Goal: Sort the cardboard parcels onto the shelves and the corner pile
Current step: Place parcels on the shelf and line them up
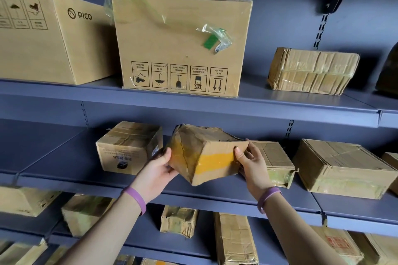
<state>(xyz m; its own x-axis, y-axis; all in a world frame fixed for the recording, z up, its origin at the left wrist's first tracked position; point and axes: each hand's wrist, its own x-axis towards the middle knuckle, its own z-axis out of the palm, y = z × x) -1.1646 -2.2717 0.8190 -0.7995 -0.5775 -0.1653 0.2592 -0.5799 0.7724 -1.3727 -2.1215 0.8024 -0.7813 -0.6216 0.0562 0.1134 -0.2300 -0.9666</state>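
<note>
A crumpled cardboard parcel (204, 154) with a yellow tape band is held tilted just above the middle shelf (64, 165). My left hand (160, 166) grips its left end, thumb on the front face. My right hand (251, 162) grips its right end, thumb on the front and fingers behind. The parcel hangs between a small printed box (127, 147) on its left and a flat taped parcel (273, 162) on its right, which my right hand partly hides.
The top shelf (280, 101) holds a PICO carton (49, 36), a large upside-down carton (181, 45) and a taped parcel (312, 70). Another flat parcel (342, 168) lies at the middle shelf's right. Lower shelves carry several parcels. The middle shelf's left part is bare.
</note>
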